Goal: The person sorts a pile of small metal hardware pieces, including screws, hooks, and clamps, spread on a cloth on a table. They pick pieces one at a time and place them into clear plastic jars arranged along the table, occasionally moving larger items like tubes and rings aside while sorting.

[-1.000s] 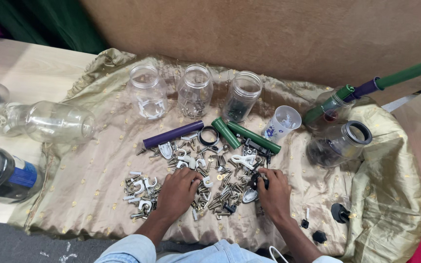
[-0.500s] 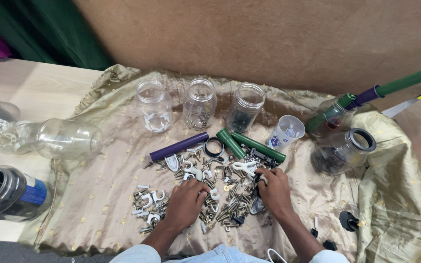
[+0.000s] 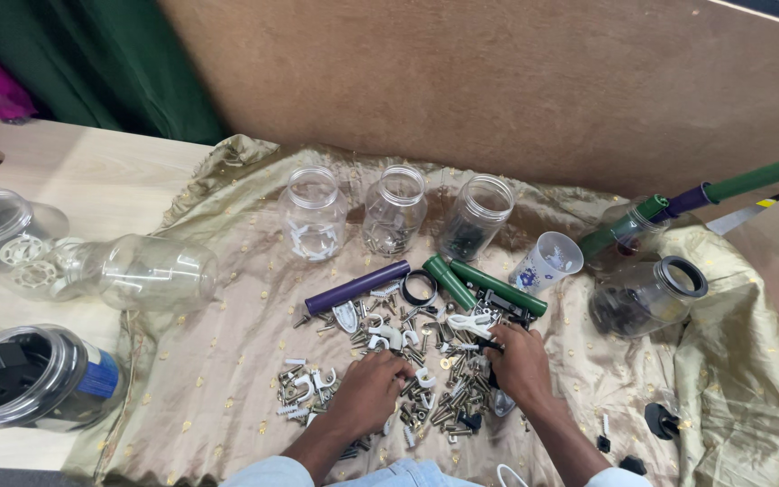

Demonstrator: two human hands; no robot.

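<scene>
Hardware is lying in a loose pile (image 3: 407,361) on the gold cloth (image 3: 227,379), and you are working both hands into its near edge. Your left hand (image 3: 367,392) is resting palm down with fingers curled, touching white clips and screws; whether it is pinching one, I cannot tell. Your right hand (image 3: 520,365) is curling its fingertips onto a white clip (image 3: 471,322) just beyond them, the nearer hand for it. The clip's long axis is running left to right, with the green tubes (image 3: 484,284) just behind.
</scene>
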